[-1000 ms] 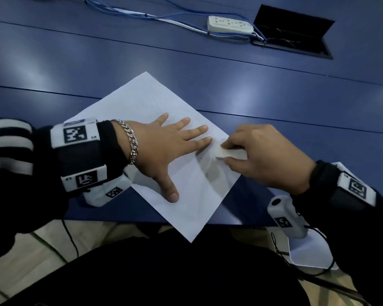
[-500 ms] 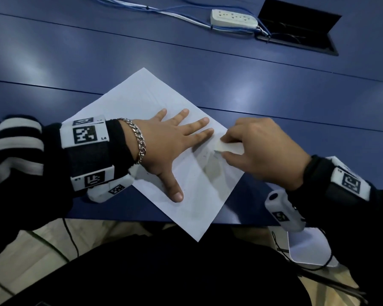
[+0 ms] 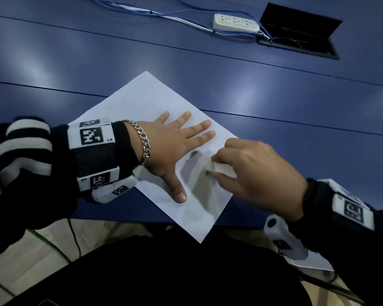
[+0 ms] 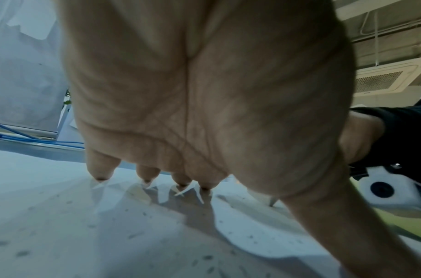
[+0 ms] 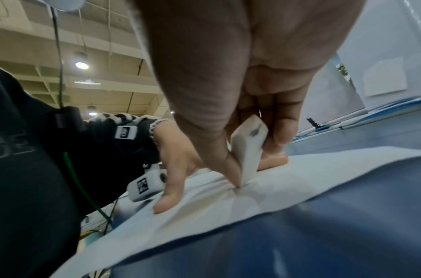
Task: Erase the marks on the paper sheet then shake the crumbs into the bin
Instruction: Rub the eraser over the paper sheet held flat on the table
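A white paper sheet (image 3: 142,102) lies turned like a diamond on the blue table (image 3: 274,89), its near corner hanging over the front edge. My left hand (image 3: 175,146) lies flat on the sheet with fingers spread, holding it down. My right hand (image 3: 252,173) pinches a white eraser (image 3: 219,167) between thumb and fingers and presses its tip on the paper just right of the left hand. In the right wrist view the eraser (image 5: 248,148) stands tilted with one corner on the paper (image 5: 323,169). Small grey crumbs dot the paper (image 4: 109,235) in the left wrist view.
A white power strip (image 3: 236,23) with blue cables (image 3: 142,11) lies at the far side of the table, beside an open black cable hatch (image 3: 301,34). A white sheet-like thing (image 3: 314,261) shows below the table edge, under my right wrist.
My right hand with the eraser has slid left and nearer across the sheet, closer to my left thumb. The left hand stays flat on the paper.
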Action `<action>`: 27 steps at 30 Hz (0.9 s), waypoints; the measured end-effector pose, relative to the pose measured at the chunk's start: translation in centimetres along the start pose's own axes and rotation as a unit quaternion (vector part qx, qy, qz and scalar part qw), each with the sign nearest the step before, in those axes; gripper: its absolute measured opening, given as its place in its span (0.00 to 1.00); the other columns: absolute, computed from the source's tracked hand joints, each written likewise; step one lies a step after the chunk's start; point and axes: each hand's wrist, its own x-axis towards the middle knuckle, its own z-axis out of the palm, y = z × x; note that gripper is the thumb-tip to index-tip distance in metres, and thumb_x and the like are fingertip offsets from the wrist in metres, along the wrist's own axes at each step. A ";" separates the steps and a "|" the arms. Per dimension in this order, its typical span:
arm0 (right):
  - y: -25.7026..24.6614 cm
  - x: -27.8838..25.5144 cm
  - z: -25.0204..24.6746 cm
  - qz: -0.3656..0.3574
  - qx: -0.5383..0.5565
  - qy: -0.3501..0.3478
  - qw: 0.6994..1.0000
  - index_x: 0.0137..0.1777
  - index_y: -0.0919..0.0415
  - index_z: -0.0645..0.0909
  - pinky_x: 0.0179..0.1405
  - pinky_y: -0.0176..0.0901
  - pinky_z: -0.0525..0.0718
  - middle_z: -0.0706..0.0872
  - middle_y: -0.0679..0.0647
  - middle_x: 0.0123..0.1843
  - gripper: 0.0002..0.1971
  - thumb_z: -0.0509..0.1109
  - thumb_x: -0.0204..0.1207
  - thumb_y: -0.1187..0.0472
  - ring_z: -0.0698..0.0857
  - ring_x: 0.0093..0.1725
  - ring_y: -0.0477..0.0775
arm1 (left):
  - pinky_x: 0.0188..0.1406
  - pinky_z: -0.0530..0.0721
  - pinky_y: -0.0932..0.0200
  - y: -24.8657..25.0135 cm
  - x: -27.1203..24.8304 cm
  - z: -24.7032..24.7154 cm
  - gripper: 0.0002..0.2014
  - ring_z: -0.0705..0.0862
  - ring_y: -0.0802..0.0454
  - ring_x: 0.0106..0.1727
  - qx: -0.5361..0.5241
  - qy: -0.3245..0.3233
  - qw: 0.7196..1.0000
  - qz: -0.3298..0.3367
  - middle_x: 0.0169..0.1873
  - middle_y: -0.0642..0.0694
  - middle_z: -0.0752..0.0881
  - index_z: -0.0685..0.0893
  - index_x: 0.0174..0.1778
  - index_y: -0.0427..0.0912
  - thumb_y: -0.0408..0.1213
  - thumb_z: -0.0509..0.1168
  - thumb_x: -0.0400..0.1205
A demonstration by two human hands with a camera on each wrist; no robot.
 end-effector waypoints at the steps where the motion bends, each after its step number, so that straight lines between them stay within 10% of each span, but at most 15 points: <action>1: 0.1 -0.1 0.0 0.001 0.001 -0.007 1.000 0.51 0.53 0.86 0.40 0.53 0.84 0.81 0.47 0.43 0.14 0.68 0.79 0.43 0.84 0.43 0.57 | 0.88 0.38 0.26 0.0 -0.1 0.0 0.77 0.25 0.39 0.89 0.004 0.001 1.000 0.004 0.84 0.60 0.19 0.20 0.86 0.58 0.85 0.69 0.59; 27: -1.3 -1.2 -0.6 -0.033 0.033 -0.031 0.998 0.51 0.52 0.86 0.41 0.48 0.83 0.82 0.47 0.44 0.12 0.68 0.76 0.46 0.84 0.45 0.53 | 0.87 0.39 0.24 -0.2 -0.7 0.5 0.73 0.25 0.39 0.89 0.008 -0.006 1.000 0.009 0.84 0.59 0.18 0.21 0.86 0.62 0.85 0.67 0.63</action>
